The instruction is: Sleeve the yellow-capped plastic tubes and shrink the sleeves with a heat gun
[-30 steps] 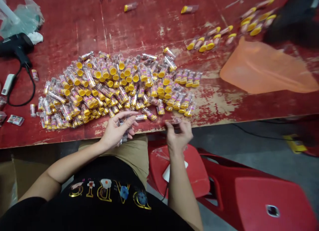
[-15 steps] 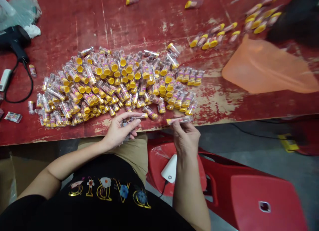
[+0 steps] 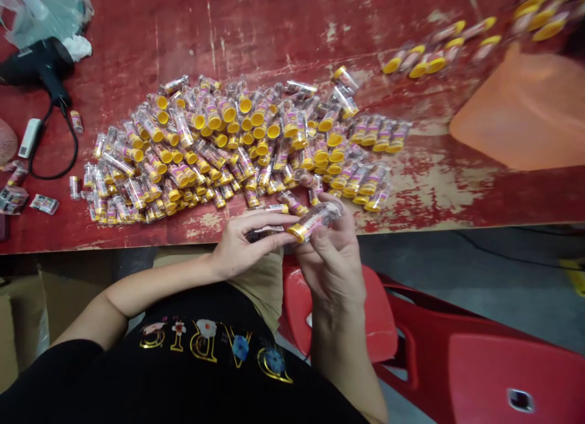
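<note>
My right hand [image 3: 331,259] is shut on a clear plastic tube with a yellow cap [image 3: 313,223], held at a slant above the table's front edge. My left hand [image 3: 247,244] curls around a small printed piece [image 3: 264,232], and its fingertips reach toward the tube's capped end. Both hands are close together, just in front of a large heap of similar yellow-capped tubes [image 3: 219,144]. The tubes lie in many directions on the worn red table [image 3: 274,40]. My fingers hide part of the held tube.
A black heat gun [image 3: 41,64] with a cord lies at the table's left, beside a white plug [image 3: 30,137] and plastic bags [image 3: 46,10]. More tubes [image 3: 425,61] lie beyond an orange plastic sheet [image 3: 525,113]. A red stool [image 3: 503,375] stands at the lower right.
My right hand has moved left with the tube and now sits next to my left hand. The scene has shifted right in view as my head turned.
</note>
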Action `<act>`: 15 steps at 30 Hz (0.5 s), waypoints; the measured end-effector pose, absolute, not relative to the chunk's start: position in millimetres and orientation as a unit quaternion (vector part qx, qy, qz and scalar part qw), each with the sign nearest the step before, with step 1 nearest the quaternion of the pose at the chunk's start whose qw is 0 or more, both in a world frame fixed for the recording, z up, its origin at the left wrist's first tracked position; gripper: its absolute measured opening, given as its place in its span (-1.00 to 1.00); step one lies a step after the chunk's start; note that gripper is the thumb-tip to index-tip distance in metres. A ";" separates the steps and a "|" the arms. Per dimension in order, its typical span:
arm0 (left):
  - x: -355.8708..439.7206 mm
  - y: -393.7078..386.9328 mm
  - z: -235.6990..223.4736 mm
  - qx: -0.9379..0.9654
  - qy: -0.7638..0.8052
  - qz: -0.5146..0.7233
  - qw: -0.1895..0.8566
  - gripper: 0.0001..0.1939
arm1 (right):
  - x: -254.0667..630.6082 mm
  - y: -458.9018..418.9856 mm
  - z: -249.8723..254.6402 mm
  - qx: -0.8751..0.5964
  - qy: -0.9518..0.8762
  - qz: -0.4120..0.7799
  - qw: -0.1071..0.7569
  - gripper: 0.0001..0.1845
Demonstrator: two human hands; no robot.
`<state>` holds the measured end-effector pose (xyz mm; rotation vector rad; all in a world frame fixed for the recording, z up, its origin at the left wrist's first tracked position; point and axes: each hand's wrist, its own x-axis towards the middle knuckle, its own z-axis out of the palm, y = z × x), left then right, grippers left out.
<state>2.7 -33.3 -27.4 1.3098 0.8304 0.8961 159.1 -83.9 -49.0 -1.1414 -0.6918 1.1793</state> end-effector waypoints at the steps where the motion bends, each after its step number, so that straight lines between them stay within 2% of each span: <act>1: 2.6 -34.8 -27.7 0.562 0.371 0.388 0.629 -0.74 | 157.8 -82.9 -48.6 -0.501 -0.312 0.514 0.623 -0.44; 7: 2.8 -40.2 -25.7 0.515 0.374 0.395 0.662 -0.70 | 153.9 -79.9 -46.5 -0.508 -0.304 0.508 0.626 -0.38; 15: 5.4 -41.9 -27.7 0.497 0.410 0.386 0.660 -0.66 | 160.0 -77.4 -47.5 -0.522 -0.312 0.496 0.620 -0.44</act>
